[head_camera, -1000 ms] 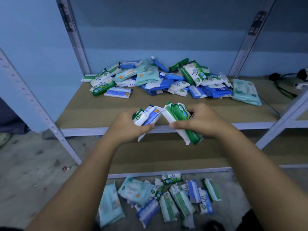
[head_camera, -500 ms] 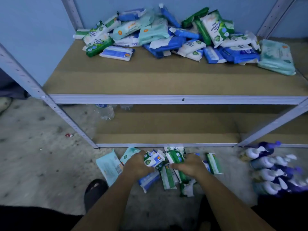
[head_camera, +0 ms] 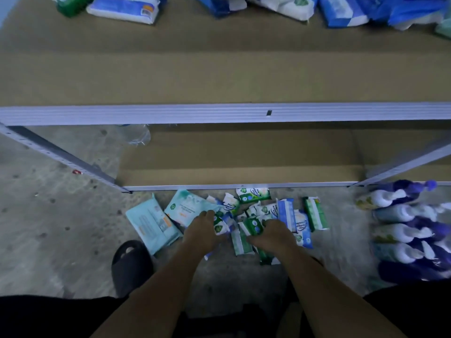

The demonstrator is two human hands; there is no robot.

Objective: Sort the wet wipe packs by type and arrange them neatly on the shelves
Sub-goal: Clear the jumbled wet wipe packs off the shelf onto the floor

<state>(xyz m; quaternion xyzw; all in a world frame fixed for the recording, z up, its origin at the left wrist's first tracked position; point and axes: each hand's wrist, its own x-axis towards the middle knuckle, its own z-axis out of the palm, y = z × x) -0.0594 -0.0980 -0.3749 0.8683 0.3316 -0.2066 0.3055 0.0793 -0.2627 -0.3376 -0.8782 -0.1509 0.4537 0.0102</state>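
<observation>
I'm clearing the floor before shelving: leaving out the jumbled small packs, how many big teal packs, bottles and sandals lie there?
Big pale teal packs: 2
Bottles: at least 4, blurred
Sandal: 1
Total: at least 7

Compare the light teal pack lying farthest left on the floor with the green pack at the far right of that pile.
The light teal pack is broad, flat and pale; the green pack is narrow and darker, green and white. The teal one lies apart at the pile's left, the green one at its right edge. Both lie flat on the floor, untouched.
</observation>
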